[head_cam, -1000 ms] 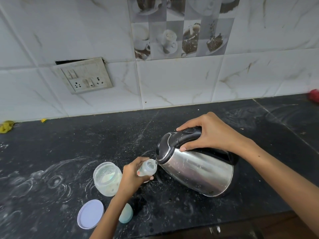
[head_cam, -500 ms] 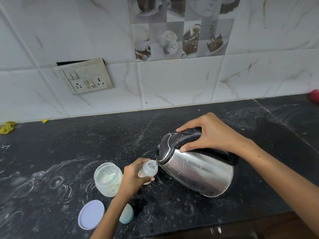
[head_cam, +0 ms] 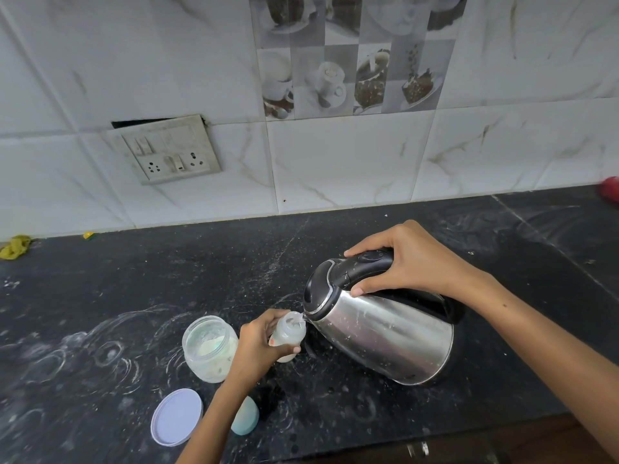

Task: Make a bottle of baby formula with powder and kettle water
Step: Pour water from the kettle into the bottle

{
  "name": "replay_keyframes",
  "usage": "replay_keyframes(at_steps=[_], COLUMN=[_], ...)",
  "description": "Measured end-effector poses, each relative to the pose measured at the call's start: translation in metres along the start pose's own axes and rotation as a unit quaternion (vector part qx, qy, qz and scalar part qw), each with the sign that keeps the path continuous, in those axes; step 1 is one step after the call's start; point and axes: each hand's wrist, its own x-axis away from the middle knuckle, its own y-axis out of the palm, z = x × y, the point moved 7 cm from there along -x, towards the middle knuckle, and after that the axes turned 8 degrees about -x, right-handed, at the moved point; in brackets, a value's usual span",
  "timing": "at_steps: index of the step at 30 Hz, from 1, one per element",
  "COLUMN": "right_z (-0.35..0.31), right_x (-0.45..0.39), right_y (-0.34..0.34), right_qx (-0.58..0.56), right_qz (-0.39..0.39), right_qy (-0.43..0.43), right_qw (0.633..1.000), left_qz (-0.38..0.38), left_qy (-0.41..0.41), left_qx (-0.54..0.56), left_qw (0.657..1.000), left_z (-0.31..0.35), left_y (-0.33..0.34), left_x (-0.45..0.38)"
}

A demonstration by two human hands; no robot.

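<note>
Between the hands: small baby bottle [head_cam: 288, 334], upright on worktop [head_cam: 100, 296], wrapped by left hand [head_cam: 259, 343]. Right hand [head_cam: 408, 262] clenches handle of tilted steel kettle [head_cam: 382, 333], spout at bottle mouth. Judged: bottle light, tippy; kettle heavy, likely hot, handle only.

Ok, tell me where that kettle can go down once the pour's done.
Bare counter lies behind the kettle, toward the wall tiles. Also free: left, below the socket plate. Crowded around the bottle: powder jar, lid.

head view | worn high, looks forward-down | near countertop [head_cam: 167, 279] | tiled wall [head_cam: 335, 162] behind
</note>
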Motion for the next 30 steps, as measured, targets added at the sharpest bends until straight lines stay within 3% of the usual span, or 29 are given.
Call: replay_keyframes(at_steps=[17,25,30], right_z=[0.012,0.035,0.060], right_x=[0.007,0.018,0.034], right_y=[-0.004,-0.014,-0.015], right_qx=[-0.054,-0.126,-0.217], right_qz=[0.025,0.098,0.195], right_qy=[-0.004,-0.014,-0.019], right_qw=[0.998,0.987,0.956], left_qz=[0.003,0.029,0.072], left_qy=[-0.004,-0.008,-0.011], left_qx=[0.012,0.054,0.084], left_qw=[1.000,0.998,0.994], left_z=[0.003,0.010,0.015], left_y=[0.002,-0.002,-0.010], left_x=[0.005,0.011,0.018])
